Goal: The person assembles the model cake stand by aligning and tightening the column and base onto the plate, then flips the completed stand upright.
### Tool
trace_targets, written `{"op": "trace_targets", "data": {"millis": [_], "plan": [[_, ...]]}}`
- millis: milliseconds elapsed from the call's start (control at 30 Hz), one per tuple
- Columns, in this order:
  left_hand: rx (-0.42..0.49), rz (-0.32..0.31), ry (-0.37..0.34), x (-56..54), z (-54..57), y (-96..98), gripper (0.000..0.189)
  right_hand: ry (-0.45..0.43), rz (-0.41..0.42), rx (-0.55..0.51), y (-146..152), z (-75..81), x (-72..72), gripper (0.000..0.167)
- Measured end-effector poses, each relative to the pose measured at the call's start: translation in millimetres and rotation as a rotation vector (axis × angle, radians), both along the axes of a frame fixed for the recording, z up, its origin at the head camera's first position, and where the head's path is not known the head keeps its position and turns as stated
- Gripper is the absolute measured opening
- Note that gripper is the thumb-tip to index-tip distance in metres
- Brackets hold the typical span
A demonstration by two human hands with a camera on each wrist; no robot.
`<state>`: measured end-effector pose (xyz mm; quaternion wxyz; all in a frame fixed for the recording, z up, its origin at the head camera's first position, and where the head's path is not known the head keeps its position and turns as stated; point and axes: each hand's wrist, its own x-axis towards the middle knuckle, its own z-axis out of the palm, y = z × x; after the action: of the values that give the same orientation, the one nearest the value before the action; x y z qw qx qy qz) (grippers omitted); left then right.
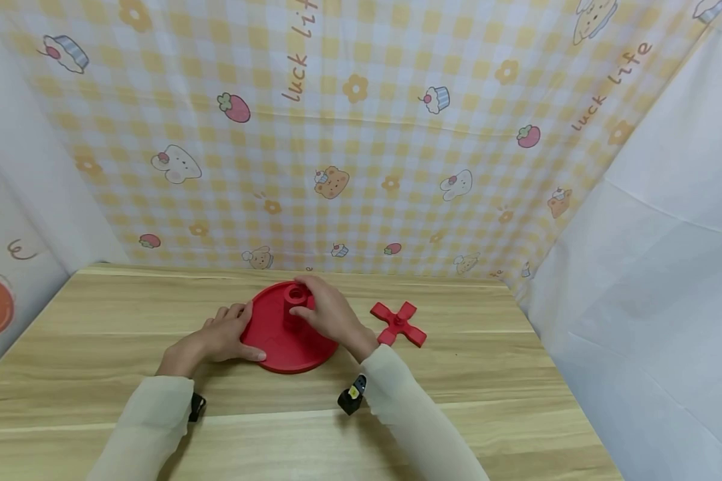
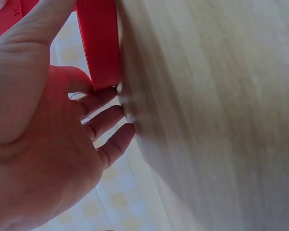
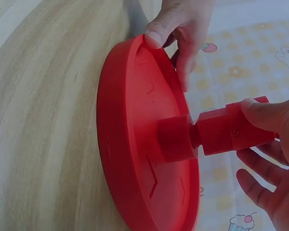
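A round red plastic base (image 1: 277, 344) with a raised rim lies flat on the table. My left hand (image 1: 225, 336) grips its left edge, thumb over the rim and fingers along the outside. From the middle of the base rises a short cylindrical post (image 3: 176, 138). Above it is a red block (image 3: 216, 132) marked "35", joined to the post by a narrow neck. My right hand (image 1: 332, 312) holds the block's upper end, thumb on the near side. How deeply the two parts fit cannot be told. In the left wrist view the rim (image 2: 100, 45) touches the fingers.
To the right of the base lies a red cross-shaped piece (image 1: 400, 323) with a small peg at its centre. The wooden table (image 1: 265, 437) ends at a checked cloth (image 1: 391, 220) behind and a white cloth (image 1: 638, 267) on the right.
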<state>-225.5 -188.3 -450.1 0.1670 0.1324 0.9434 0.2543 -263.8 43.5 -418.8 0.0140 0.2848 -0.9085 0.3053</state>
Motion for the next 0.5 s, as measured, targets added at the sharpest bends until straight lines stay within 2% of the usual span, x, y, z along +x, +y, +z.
{"op": "trace_targets", "data": {"millis": [333, 433, 500], "plan": [[-0.005, -0.001, 0.000, -1.0, -0.9, -0.3, 0.121, 0.026, -0.092, -0.014, -7.7, -3.1, 2.3, 0.056], [-0.004, 0.002, -0.006, -1.1, -0.9, 0.2, 0.122, -0.030, -0.102, -0.042, -7.0, -4.7, 1.4, 0.064], [-0.003, 0.004, -0.009, -1.3, -0.5, 0.1, 0.122, -0.106, -0.090, -0.091, -4.9, -6.3, -0.7, 0.070]]}}
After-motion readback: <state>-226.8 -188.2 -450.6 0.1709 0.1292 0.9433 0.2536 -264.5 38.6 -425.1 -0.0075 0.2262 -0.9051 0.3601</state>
